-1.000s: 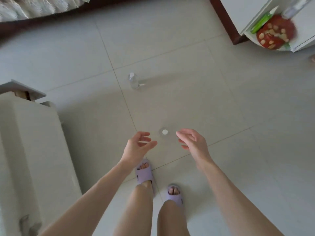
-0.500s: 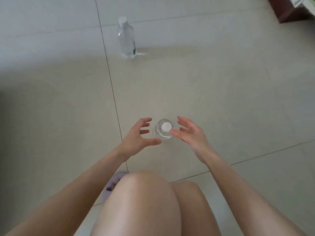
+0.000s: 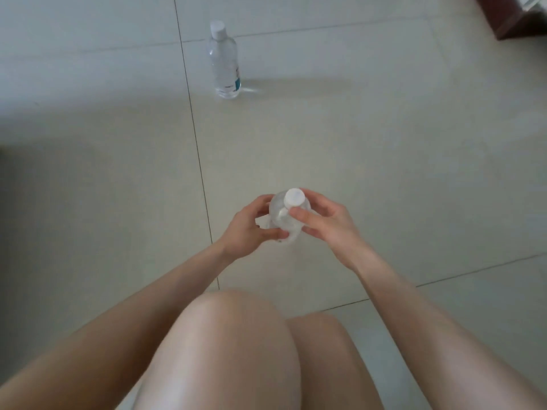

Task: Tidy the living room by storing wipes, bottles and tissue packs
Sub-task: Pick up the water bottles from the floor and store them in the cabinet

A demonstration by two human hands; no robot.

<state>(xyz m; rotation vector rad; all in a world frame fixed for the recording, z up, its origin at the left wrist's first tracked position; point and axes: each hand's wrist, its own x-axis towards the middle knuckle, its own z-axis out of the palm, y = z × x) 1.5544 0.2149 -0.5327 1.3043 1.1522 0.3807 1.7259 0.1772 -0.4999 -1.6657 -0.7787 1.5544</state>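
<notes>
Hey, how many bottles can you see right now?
2. The far bottle stands upright on the floor ahead; the near bottle is held by the left hand and right hand. More may lie out of view.

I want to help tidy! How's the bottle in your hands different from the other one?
The left hand and right hand grip the held bottle; the far bottle stands alone on the floor. The held bottle shows mainly its cap; the far bottle shows its whole side. Both are clear with white caps.
</notes>
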